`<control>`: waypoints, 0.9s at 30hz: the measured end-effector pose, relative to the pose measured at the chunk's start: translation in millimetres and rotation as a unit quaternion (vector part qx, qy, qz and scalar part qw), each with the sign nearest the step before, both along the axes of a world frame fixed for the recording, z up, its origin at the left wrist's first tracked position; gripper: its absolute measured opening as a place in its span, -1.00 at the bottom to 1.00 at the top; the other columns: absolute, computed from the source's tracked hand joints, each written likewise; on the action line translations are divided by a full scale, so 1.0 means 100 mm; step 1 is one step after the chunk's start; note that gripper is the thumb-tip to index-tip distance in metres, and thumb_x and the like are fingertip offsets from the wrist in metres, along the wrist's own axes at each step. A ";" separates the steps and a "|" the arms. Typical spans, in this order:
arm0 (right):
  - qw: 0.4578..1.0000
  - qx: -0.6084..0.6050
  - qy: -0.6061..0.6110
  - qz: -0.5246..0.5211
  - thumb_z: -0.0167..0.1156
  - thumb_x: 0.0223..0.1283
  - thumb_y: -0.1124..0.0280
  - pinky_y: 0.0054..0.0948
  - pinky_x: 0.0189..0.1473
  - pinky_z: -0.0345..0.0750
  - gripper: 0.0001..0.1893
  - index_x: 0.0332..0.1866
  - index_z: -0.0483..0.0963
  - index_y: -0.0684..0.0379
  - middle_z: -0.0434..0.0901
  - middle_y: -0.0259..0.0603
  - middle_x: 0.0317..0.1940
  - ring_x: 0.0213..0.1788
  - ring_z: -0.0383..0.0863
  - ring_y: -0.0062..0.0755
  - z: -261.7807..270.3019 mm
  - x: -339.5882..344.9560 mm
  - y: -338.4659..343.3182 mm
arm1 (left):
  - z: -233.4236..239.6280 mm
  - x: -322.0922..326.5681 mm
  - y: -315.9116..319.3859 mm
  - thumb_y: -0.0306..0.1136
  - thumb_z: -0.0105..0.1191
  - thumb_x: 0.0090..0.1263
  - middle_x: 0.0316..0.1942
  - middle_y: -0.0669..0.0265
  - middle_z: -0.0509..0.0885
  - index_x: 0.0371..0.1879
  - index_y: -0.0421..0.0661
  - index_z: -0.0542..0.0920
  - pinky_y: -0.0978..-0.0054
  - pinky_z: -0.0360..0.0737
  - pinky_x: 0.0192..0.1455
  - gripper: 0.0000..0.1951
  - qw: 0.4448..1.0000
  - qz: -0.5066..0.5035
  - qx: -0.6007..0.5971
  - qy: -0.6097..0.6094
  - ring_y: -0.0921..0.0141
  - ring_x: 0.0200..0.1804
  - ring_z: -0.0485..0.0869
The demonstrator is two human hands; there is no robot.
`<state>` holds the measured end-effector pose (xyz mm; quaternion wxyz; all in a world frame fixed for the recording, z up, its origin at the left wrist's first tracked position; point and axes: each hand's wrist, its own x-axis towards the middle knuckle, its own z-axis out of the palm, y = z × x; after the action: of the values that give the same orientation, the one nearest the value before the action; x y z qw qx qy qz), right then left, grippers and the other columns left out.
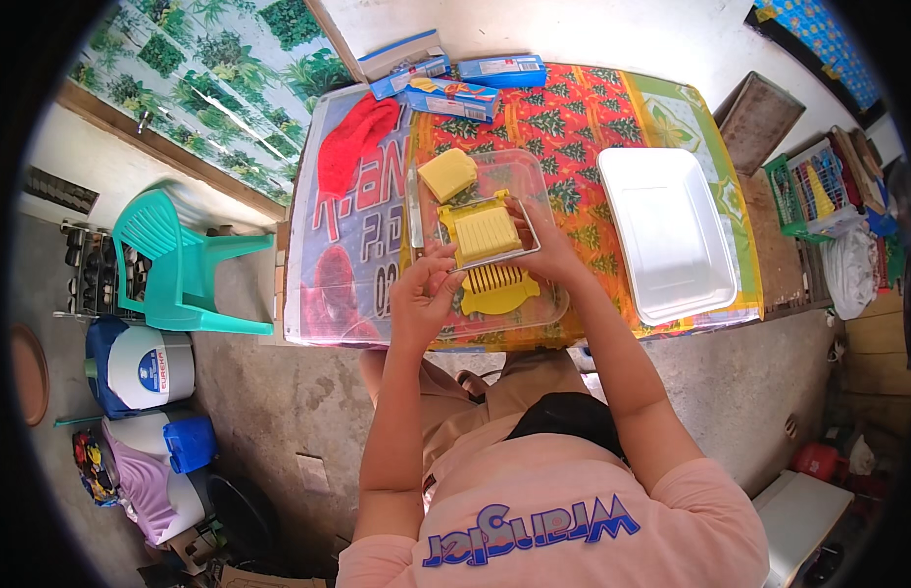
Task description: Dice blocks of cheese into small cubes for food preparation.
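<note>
A yellow plastic wire slicer [501, 292] with a slotted bed is held over a clear plastic tray [549, 305]. A block of what looks like cheese [487, 235], scored by parallel cuts, lies within its raised metal wire frame [532, 220]. My right hand [552, 251] grips the frame's right side, some fingers hidden behind it. At the near left corner, the thumb and fingers of my left hand [423, 292] pinch the frame. A larger yellow block [448, 176] rests in the tray's far left corner.
To the right stands a white rectangular tray [676, 235]. Blue cartons [455, 99] sit at the table's back edge, beside a red cloth [356, 143]. A green plastic chair [176, 264] is left of the table. A basket of items [815, 187] is at far right.
</note>
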<state>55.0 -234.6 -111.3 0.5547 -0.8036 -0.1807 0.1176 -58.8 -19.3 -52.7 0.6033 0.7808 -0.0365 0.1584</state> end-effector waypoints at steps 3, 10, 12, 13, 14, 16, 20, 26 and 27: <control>1.000 -0.014 0.007 -0.002 0.61 -0.28 0.09 -0.26 0.24 0.50 0.09 0.49 0.20 0.00 0.48 -0.14 0.30 0.28 0.54 -0.13 0.01 0.00 0.01 | -0.02 -0.01 0.01 -0.52 0.28 0.31 0.06 0.13 0.72 -0.19 -0.22 0.61 0.32 0.42 0.35 -0.84 1.000 0.000 0.001 0.003 0.29 0.29 0.55; 1.000 0.002 -0.009 0.001 0.61 -0.27 0.06 -0.25 0.22 0.52 0.07 0.46 0.24 0.08 0.50 -0.02 0.25 0.25 0.55 -0.11 -0.14 0.05 -0.01 | -0.03 -0.03 -0.02 -0.53 0.28 0.31 0.08 0.14 0.71 -0.20 -0.22 0.62 0.34 0.42 0.34 -0.85 1.000 0.005 0.004 0.000 0.30 0.30 0.55; 1.000 -0.003 -0.012 0.000 0.61 -0.26 0.07 -0.24 0.21 0.52 0.05 0.45 0.25 0.07 0.51 -0.03 0.23 0.24 0.56 -0.10 -0.16 0.05 -0.01 | -0.03 -0.03 -0.02 -0.54 0.28 0.30 0.09 0.14 0.71 -0.20 -0.21 0.62 0.34 0.41 0.34 -0.85 1.000 0.006 0.010 0.001 0.30 0.30 0.55; 1.000 -0.008 -0.015 -0.002 0.60 -0.25 0.07 -0.24 0.20 0.52 0.03 0.44 0.27 0.06 0.53 -0.03 0.20 0.22 0.57 -0.09 -0.16 0.05 -0.01 | -0.04 -0.03 -0.01 -0.54 0.28 0.30 0.09 0.13 0.71 -0.20 -0.22 0.62 0.34 0.41 0.35 -0.85 1.000 0.006 0.009 0.001 0.30 0.30 0.54; 1.000 -0.008 -0.014 -0.001 0.60 -0.25 0.07 -0.24 0.20 0.52 0.03 0.44 0.27 0.06 0.53 -0.03 0.20 0.22 0.57 -0.09 -0.16 0.05 -0.01 | -0.04 -0.04 -0.01 -0.54 0.28 0.30 0.09 0.12 0.70 -0.19 -0.22 0.62 0.34 0.41 0.35 -0.85 1.000 0.005 0.009 0.002 0.29 0.31 0.54; 1.000 -0.019 -0.014 -0.003 0.60 -0.24 0.08 -0.23 0.18 0.53 0.00 0.43 0.28 0.03 0.55 -0.03 0.16 0.19 0.59 -0.08 -0.17 0.05 -0.01 | -0.05 -0.04 -0.01 -0.54 0.28 0.30 0.10 0.11 0.70 -0.19 -0.22 0.62 0.33 0.41 0.35 -0.85 1.000 0.007 0.011 0.000 0.29 0.31 0.54; 1.000 -0.003 -0.024 -0.002 0.59 -0.22 0.09 -0.22 0.17 0.54 -0.02 0.43 0.29 0.01 0.56 -0.03 0.14 0.17 0.60 -0.08 -0.17 0.05 -0.01 | -0.05 -0.05 -0.02 -0.54 0.28 0.30 0.12 0.09 0.69 -0.19 -0.23 0.62 0.33 0.41 0.35 -0.84 1.000 0.009 0.026 0.001 0.27 0.31 0.54; 0.999 -0.023 -0.040 -0.003 0.57 -0.19 0.10 -0.23 0.15 0.55 -0.06 0.41 0.30 0.03 0.56 -0.02 0.13 0.14 0.61 -0.08 -0.11 0.04 0.00 | -0.08 -0.08 -0.02 -0.55 0.27 0.31 0.12 0.04 0.67 -0.18 -0.23 0.62 0.34 0.41 0.35 -0.84 1.000 0.007 0.004 0.010 0.24 0.33 0.51; 0.999 -0.028 -0.034 -0.005 0.57 -0.19 0.11 -0.23 0.15 0.56 -0.06 0.41 0.31 0.05 0.56 -0.02 0.13 0.14 0.61 -0.08 -0.11 0.03 0.00 | -0.07 -0.08 -0.03 -0.55 0.27 0.31 0.12 0.04 0.67 -0.18 -0.23 0.62 0.34 0.41 0.35 -0.84 1.000 0.006 0.004 0.010 0.24 0.33 0.51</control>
<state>58.5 -234.5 -121.9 0.5260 -0.8234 -0.1920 0.0922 -67.0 -22.3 -59.8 0.5996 0.7848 -0.0261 0.1545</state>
